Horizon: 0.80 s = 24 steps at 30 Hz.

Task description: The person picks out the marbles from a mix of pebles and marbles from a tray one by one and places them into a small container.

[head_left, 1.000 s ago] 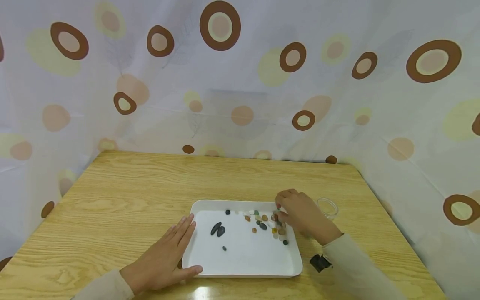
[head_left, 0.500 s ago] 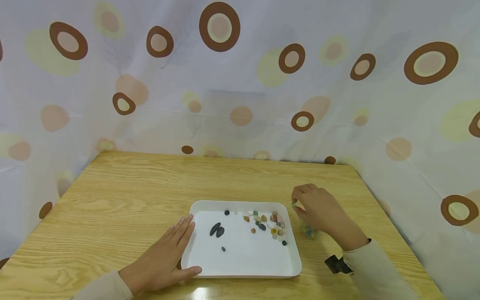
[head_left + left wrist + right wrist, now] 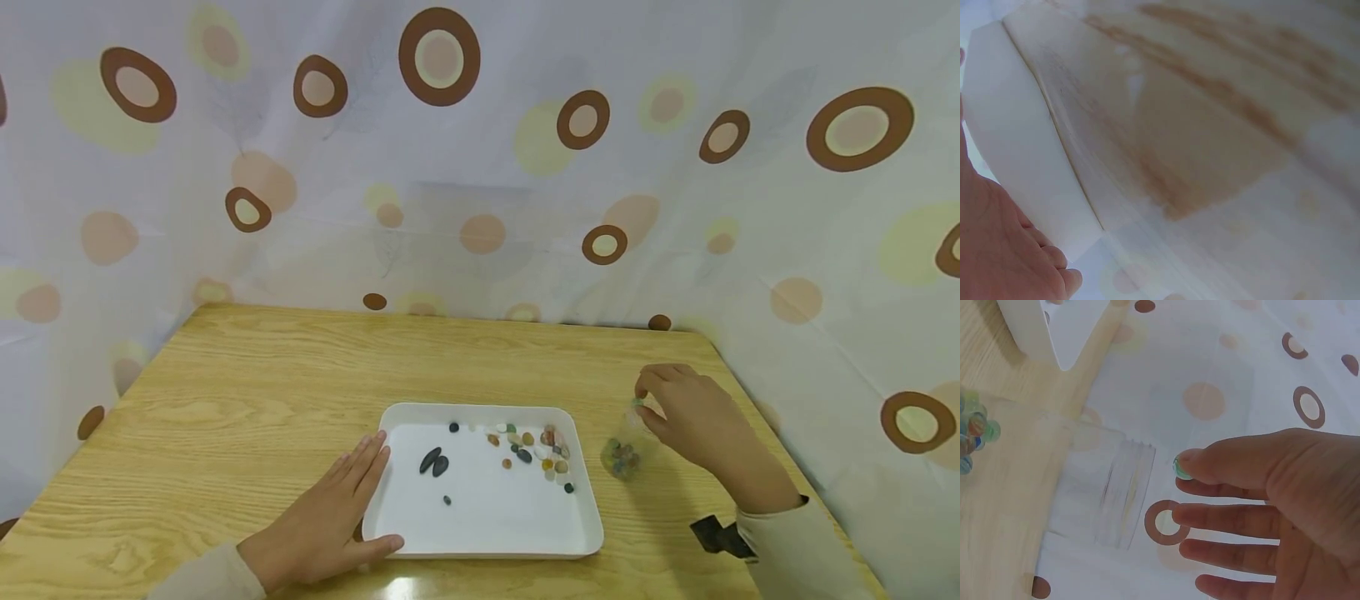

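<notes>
My right hand point(image 3: 696, 421) pinches a green glass marble point(image 3: 1180, 469) between thumb and forefinger, the other fingers extended. Just outside the threaded mouth of a clear jar point(image 3: 1079, 487), the marble is held apart from the rim in the right wrist view. Several coloured marbles point(image 3: 621, 458) lie at the bottom of the jar. My left hand point(image 3: 322, 517) rests with straight fingers against the left side of a white tray point(image 3: 510, 525); its palm also shows in the left wrist view.
Inside the tray, mixed small stones point(image 3: 546, 450) cluster at the upper right. Two long black pebbles point(image 3: 435, 461) and a few small dark ones lie further left. The wooden table point(image 3: 300, 375) meets a patterned sheet point(image 3: 480, 167) at the back and sides.
My right hand has left the tray's upper right corner with the marble and moved right to above the jar, whose marbles now show. The left hand has stayed in place.
</notes>
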Tool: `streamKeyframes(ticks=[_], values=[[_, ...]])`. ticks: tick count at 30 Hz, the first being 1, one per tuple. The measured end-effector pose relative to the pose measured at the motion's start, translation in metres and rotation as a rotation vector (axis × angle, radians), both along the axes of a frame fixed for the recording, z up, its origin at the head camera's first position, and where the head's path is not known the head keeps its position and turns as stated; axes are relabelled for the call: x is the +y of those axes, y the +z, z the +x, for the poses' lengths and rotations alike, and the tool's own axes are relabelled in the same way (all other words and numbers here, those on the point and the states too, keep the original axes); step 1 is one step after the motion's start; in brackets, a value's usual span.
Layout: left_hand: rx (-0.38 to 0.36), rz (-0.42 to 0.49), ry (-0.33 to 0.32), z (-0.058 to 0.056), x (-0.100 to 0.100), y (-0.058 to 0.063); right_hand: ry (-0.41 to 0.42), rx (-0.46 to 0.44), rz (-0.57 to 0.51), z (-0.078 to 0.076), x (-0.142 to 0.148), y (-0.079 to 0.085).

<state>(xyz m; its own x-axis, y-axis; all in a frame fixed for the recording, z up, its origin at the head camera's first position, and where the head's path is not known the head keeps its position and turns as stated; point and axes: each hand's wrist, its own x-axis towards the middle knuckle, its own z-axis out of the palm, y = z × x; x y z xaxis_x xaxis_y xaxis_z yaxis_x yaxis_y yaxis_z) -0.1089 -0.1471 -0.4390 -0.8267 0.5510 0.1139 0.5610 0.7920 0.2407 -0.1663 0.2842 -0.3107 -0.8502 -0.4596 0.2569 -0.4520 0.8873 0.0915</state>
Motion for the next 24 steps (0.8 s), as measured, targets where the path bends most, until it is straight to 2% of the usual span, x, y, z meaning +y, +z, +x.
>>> streamKeyframes(ticks=[8,15,24], values=[[0.001,-0.006,-0.001,0.000,0.000,0.000,-0.057,-0.010,-0.020,0.005,0.017,0.000],[-0.005,-0.005,-0.002,0.000,0.000,-0.001,-0.084,-0.072,-0.015,0.005,0.017,-0.001],[0.006,-0.007,-0.003,0.000,0.000,-0.003,-0.102,-0.086,-0.015,0.006,0.016,-0.004]])
